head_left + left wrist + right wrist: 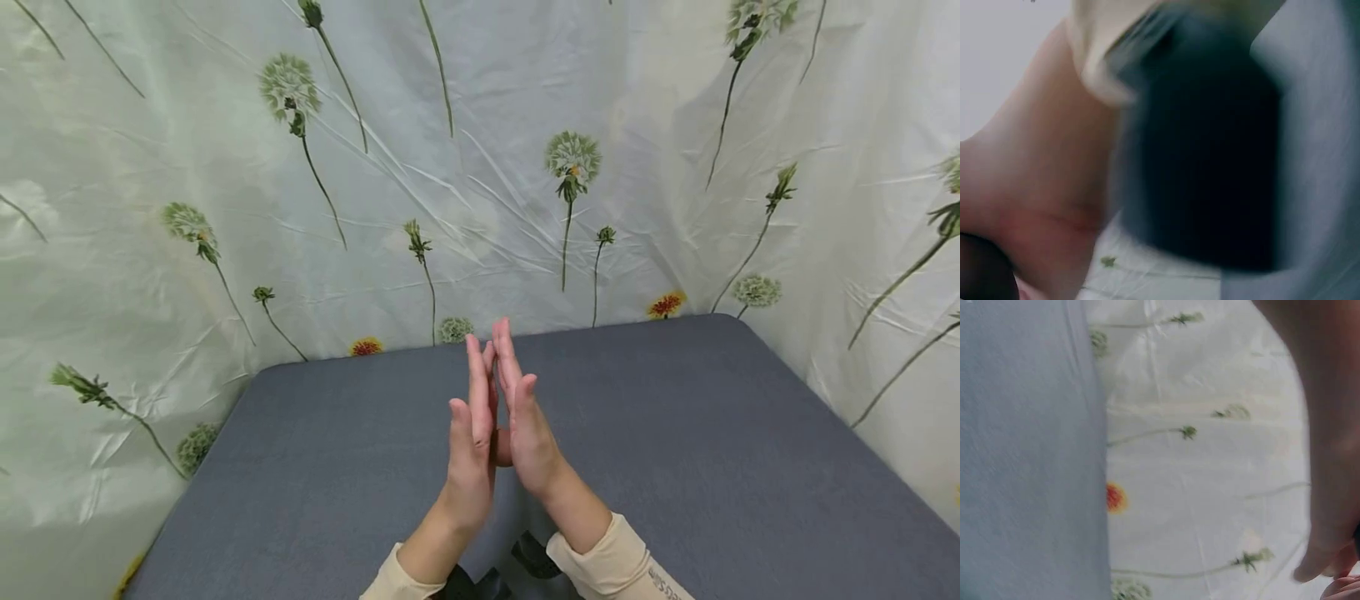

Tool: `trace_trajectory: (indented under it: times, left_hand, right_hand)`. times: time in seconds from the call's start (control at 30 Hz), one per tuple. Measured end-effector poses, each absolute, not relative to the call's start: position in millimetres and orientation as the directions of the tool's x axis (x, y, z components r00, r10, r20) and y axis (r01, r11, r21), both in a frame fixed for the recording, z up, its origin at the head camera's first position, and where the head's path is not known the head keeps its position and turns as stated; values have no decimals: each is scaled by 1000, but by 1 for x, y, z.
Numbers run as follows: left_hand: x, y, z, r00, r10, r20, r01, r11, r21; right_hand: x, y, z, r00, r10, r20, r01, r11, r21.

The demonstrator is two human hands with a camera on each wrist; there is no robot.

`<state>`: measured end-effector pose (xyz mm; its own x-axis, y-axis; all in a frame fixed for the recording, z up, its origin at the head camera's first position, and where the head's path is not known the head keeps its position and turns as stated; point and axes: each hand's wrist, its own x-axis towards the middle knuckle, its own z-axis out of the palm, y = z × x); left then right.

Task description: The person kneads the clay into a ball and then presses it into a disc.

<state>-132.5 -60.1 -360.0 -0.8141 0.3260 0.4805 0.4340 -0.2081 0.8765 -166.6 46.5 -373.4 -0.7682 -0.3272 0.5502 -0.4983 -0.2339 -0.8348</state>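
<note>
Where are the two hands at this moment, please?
In the head view, the left hand and right hand meet palm to palm above the middle of the grey table.

Table cover [712, 450]: grey cloth, matt, fine even weave. Backdrop [465, 167] from 9 round to 3 o'clock: thin creased sheet, faint sheen, printed dandelions. Sleeves [607, 562]: cream knit cloth, matt, soft.

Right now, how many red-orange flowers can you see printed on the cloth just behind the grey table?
2. One red-orange flower sits at the table's far edge, left of the raised hands; the other sits right of them, near the far right corner. Others may be hidden lower down.
</note>
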Motion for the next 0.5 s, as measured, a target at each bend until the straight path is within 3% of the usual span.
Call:
trace_trajectory:
  times: [0.23,0.5]
  left_hand:
    - [-147,-79,-355,-847,208,489,458,-180,870]
    - [-155,-63,-375,-850,295,436,374,-244,895]
  right_hand:
    - [-153,21,-383,-721,-359,593,-555,-214,-804]
    - [-145,28,-367,-648,-293,703,-707,-113,-698]
